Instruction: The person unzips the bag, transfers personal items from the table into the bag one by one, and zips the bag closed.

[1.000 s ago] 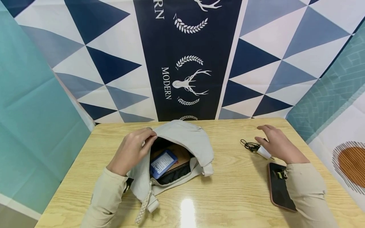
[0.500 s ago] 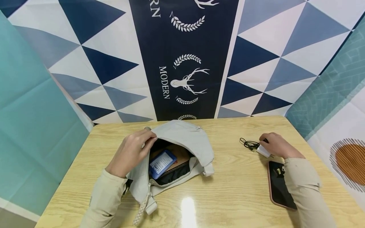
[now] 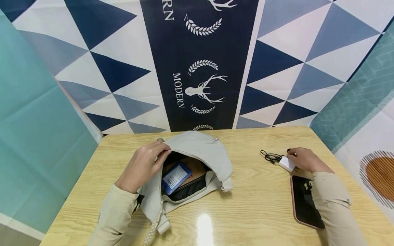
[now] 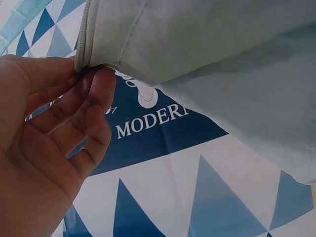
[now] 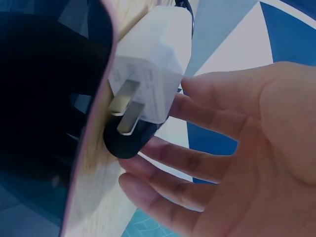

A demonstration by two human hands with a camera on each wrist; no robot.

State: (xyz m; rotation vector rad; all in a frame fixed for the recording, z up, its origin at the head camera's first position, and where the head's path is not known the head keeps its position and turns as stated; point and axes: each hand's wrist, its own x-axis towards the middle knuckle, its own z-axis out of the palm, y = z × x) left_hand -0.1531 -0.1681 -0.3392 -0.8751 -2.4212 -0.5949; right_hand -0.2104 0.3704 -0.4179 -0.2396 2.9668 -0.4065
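My left hand pinches the zipped edge of a pale grey waist bag, holding its mouth wide. Inside lie a blue card holder and something brown and flat. The left wrist view shows thumb and fingers on the zipper edge. Over at the right, my right hand is at a white two-prong charger and a small black rounded object beside it. In the right wrist view the thumb and index tips pass behind the charger, so I cannot tell whether they grip anything.
A phone with a pink edge lies under my right forearm. A thin black cable lies coiled left of the charger. The bag's braided zip pull hangs toward the table's front. Patterned cloth stands behind the wooden table.
My right hand has come down from above the charger to the table beside it, its fingers drawing together. The left hand keeps its hold on the bag's edge.
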